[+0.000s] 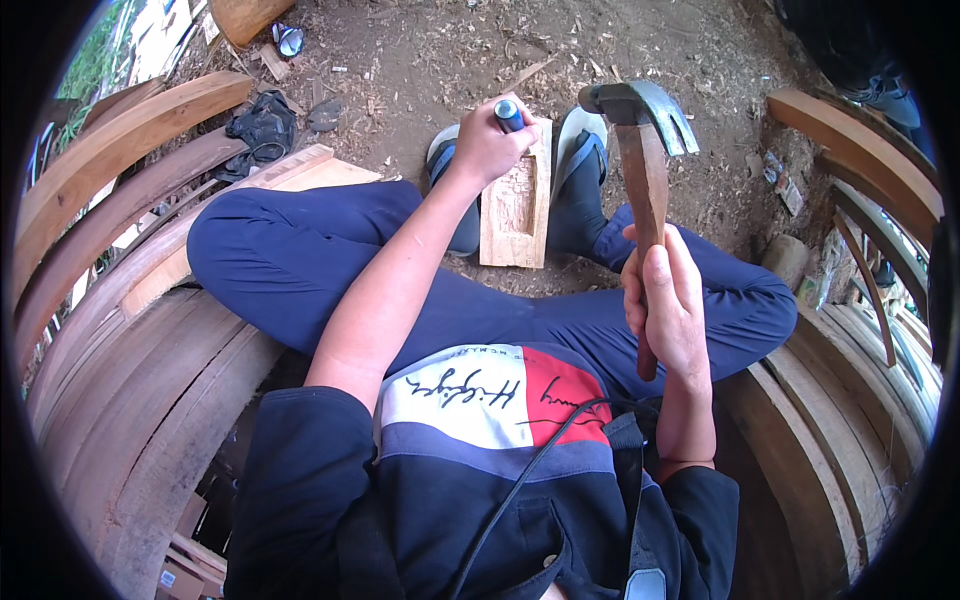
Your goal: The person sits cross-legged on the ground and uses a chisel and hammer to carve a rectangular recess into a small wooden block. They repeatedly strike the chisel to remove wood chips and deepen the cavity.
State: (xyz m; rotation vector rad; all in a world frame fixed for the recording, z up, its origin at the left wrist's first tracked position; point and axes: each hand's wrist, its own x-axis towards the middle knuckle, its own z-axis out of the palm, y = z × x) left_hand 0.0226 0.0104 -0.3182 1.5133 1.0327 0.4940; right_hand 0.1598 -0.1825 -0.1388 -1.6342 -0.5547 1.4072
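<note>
My left hand [487,146] is closed around a chisel-like tool with a blue handle [508,113]; its lower end is hidden by my fingers and cannot be made out. That hand is over the far part of a pale wooden block [497,250], which has a rough rectangular hollow [515,205] cut in its top. The block stands between my two sandalled feet. My right hand [668,300] grips a claw hammer [645,180] by its wooden handle. The hammer's metal head is raised to the right of the block, apart from the chisel, its claw turned right.
Curved wooden pieces [130,130] lie on the left, and more [860,150] on the right. Wood chips litter the dirt floor [400,60]. A black bag or cloth [262,130] lies at the left. At upper right, part of another person's dark clothing [850,50] shows.
</note>
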